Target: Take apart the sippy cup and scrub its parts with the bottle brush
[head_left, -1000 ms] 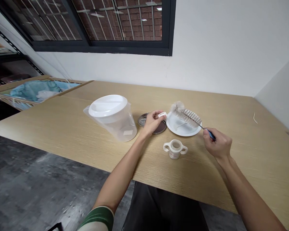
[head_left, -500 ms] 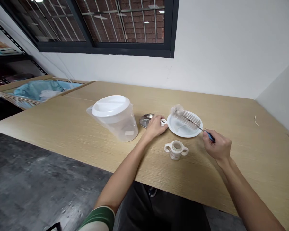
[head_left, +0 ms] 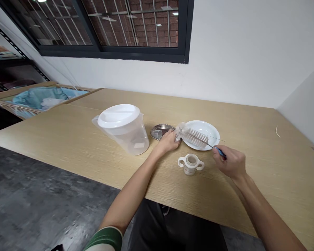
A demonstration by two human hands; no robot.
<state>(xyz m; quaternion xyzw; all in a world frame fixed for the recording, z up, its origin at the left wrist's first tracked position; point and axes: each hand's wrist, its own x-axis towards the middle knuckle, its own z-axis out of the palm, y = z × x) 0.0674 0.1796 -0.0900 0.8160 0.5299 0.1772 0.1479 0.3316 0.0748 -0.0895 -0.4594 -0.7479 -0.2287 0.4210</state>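
My right hand (head_left: 231,161) is closed around the blue handle of a bottle brush (head_left: 199,138), whose bristles point left over the white plate (head_left: 214,129). At the brush's tip is my left hand (head_left: 169,141), closed on a small white bottle ring, now mostly covered by the bristles and fingers. Behind that hand lies a metal dish (head_left: 162,126) with a small clear cup (head_left: 157,134) in it. A baby bottle with two side handles (head_left: 190,166) stands upright in front of the plate, its top open.
Left of the metal dish stands a clear plastic pitcher (head_left: 132,139) with a white lid. A wooden crib (head_left: 5,98) with blue bedding adjoins the table (head_left: 81,139) at the left. A thin pale strip (head_left: 277,131) lies far right.
The brush has moved left and slightly down, off the middle of the plate, so its tip now meets the white ring in my left hand. The left hand has barely moved.
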